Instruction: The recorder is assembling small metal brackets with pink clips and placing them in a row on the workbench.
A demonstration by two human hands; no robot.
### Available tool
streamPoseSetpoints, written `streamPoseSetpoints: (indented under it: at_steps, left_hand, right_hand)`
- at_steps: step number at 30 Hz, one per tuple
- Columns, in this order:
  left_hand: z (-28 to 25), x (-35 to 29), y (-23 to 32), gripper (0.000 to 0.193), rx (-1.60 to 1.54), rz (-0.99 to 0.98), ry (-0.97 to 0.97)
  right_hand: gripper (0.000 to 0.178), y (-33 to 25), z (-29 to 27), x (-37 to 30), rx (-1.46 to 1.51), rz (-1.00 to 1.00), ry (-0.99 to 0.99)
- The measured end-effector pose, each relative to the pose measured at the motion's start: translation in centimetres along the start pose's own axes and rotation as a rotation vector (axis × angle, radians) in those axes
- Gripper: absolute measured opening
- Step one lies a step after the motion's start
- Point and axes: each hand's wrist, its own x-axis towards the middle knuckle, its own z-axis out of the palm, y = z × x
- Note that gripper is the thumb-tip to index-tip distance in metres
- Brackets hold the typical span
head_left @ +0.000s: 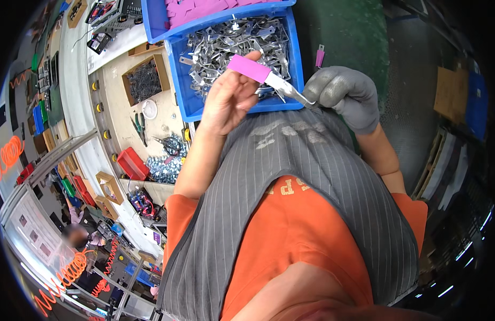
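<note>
My bare left hand (pixel 230 101) has its fingers curled behind a pink strip (pixel 249 68), which it holds. The strip covers one end of a bent metal bracket (pixel 284 86). My right hand (pixel 348 97), in a grey glove, pinches the bracket's other, hooked end. Both hands are over the near edge of a blue bin (pixel 188 114) piled with loose metal brackets (pixel 218 40). Beyond it, a second blue bin (pixel 155 20) contains flat pink pieces (pixel 196 10). Right of the bins lies another bracket with a pink piece (pixel 320 55).
To the left, a workbench carries a cardboard box of dark parts (pixel 145 81), green-handled pliers (pixel 139 128), scissors (pixel 169 144), a red tray (pixel 132 163) and a heap of small metal parts (pixel 164 170). A person (pixel 79 230) is farther off at lower left, near orange coiled hoses (pixel 71 270).
</note>
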Motion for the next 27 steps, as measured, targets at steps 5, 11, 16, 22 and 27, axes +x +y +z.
streamPoseSetpoints:
  at_steps: [5,11,16,22,27]
  left_hand:
    - [0.2,0.5,-1.7,0.037,-0.012,-0.008,-0.093]
    - [0.9,0.8,-2.1,0.026,0.103,-0.072,0.052]
    - [0.8,1.4,-2.6,0.027,0.266,-0.112,0.11]
    - [0.0,2.3,-2.7,0.031,0.199,-0.146,0.169]
    - [-3.9,2.0,-2.8,0.028,0.295,-0.096,0.379]
  right_hand:
    - [0.017,-0.2,1.5,0.0,-0.303,0.024,0.034]
    - [0.019,0.3,1.8,0.1,-0.815,0.143,0.132]
    - [0.02,1.4,1.0,-0.6,-0.981,0.092,0.098]
    - [0.018,2.9,-0.6,-1.7,-0.996,0.102,0.191]
    - [0.017,10.5,-11.3,-10.0,-1.289,0.401,0.603]
